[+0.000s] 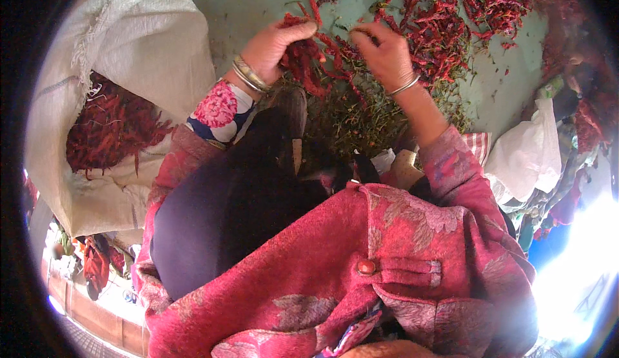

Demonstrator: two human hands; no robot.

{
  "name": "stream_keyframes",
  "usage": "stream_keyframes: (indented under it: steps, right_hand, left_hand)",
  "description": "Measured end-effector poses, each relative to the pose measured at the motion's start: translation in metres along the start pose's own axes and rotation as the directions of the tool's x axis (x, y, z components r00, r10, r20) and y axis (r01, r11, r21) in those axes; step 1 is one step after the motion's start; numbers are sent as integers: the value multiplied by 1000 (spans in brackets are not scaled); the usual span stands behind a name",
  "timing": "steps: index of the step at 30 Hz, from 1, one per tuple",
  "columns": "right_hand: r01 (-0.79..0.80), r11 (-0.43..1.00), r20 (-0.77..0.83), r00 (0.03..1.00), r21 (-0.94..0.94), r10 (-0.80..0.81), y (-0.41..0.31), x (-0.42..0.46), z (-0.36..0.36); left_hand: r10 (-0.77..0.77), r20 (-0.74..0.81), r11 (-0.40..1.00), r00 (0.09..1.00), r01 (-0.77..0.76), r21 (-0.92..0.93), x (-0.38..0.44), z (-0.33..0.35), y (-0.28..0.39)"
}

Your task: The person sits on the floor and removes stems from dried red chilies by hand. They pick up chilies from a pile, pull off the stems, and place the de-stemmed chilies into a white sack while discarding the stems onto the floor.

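My left hand, with metal bangles at the wrist, grips a bunch of dried red chillies. Just to the right is my right hand, thumb and fingers drawn together. It is blurred, and I cannot tell whether a stem is pinched in its fingertips. Beyond and beside it lies a heap of dried red chillies on a pale green surface. Below both hands spreads a pile of loose greenish chilli stems.
At left stands an open white woven sack with red chillies inside. A white bag lies at right, near a red-striped cloth. More chillies are heaped at the far right. My dark-clad knee is close below my left arm.
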State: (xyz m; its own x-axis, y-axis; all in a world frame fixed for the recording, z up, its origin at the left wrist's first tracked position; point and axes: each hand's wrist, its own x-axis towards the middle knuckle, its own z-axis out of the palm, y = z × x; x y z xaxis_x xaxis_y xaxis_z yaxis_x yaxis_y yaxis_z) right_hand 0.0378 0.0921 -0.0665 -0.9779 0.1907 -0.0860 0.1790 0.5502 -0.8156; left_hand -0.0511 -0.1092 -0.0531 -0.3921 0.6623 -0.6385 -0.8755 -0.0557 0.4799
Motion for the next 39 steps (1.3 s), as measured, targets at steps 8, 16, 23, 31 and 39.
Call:
stream_keyframes:
  steps: [8, 16, 23, 31, 39]
  right_hand:
    - [58, 882, 235, 970, -469, 61, 44, -10, 0]
    - [64, 896, 168, 986, -439, 12, 44, -3, 13]
    - [61, 975, 205, 979, -215, -16, -11, -3, 2]
    - [155, 974, 199, 973, -165, -121, -36, -8, 0]
    - [138, 982, 191, 975, -132, -111, -8, 2, -1]
  left_hand:
    - [-12, -36, 997, 999, 9, -72, 8, -21, 0]
    - [-37, -8, 997, 999, 36, -72, 6, -22, -1]
    - [3, -114, 985, 994, 17, 169, 1, -4, -11]
    - [135, -164, 963, 977, -91, 252, -6, 2, -11]
    - [121, -178, 988, 977, -101, 117, -4, -7, -15]
